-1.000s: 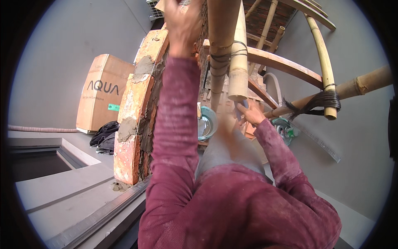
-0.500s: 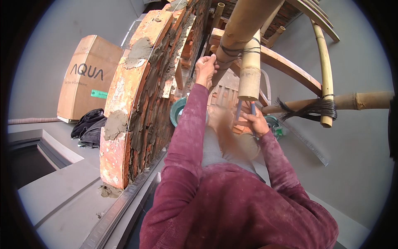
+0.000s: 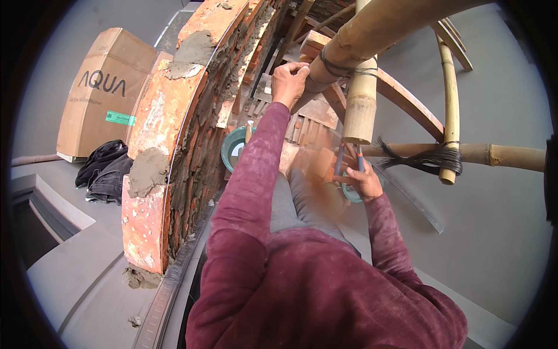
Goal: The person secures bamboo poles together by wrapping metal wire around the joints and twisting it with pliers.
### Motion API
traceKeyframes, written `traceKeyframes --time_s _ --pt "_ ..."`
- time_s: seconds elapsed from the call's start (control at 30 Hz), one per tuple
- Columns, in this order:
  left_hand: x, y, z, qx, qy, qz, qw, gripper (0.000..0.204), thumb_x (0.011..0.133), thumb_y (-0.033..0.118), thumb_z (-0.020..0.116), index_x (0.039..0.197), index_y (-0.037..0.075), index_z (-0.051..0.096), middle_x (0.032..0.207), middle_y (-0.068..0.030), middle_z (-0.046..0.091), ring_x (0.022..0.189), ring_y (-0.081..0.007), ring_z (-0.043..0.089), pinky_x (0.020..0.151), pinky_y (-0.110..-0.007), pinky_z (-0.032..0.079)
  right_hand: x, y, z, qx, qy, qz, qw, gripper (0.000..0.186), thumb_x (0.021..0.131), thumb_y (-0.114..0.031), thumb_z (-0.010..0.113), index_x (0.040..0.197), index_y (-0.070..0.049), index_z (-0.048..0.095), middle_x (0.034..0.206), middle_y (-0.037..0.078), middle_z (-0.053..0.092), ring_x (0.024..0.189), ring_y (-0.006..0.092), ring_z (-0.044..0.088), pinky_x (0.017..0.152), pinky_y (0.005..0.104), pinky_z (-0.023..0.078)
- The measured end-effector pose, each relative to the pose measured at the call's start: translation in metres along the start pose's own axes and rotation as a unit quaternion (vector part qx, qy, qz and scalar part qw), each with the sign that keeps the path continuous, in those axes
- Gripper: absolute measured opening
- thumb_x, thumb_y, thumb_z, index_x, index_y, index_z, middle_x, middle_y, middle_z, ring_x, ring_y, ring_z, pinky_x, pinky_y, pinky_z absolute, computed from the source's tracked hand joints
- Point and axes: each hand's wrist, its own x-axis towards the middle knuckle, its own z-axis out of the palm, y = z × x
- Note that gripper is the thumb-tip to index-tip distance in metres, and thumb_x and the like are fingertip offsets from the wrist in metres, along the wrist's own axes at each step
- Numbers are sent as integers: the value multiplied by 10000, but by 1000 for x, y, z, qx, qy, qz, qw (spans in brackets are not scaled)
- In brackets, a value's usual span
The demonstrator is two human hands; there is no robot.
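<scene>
My left hand (image 3: 289,84) is raised beside a thick bamboo pole (image 3: 378,38), thumb and forefinger pinched together. Whatever lies between those fingertips is too small to make out. Dark wire (image 3: 334,67) binds this pole to a shorter bamboo piece (image 3: 358,110), whose cut end points down at me. Just below that end, my right hand (image 3: 365,177) holds a pair of pliers (image 3: 360,158) by its two blue-grey handles. The handles are spread apart, and the bamboo hides the jaws.
A brick wall (image 3: 154,122) with wet mortar rises on my left, a string along its edge. Beyond it are a cardboard box (image 3: 96,93) and a black bag (image 3: 107,174). A green basin (image 3: 228,152) sits below. More bamboo (image 3: 500,155) crosses on the right, tied with black fibre (image 3: 421,157).
The whole view has shifted, so the wall and box appear farther left. My left hand remains pinched by the bamboo, and my right hand still has the pliers under the cut end.
</scene>
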Motion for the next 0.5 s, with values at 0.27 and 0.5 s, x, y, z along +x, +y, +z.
traceKeyframes --time_s 0.27,0.5 --pt "-1 7 -8 43 -38 22 998 301 748 192 632 982 22 714 845 -155 709 797 -217 699 765 -310 524 -16 21 4 -104 34 13 994 575 944 -111 498 1475 -92 281 1241 154 576 997 183 607 730 286 545" --pt "31 -8 -16 72 -118 10 990 217 819 171 587 948 36 697 864 -130 705 739 -197 694 705 -314 530 -15 53 -15 -35 195 -94 976 484 963 -164 498 1414 -44 369 1031 79 621 873 148 610 734 313 508"
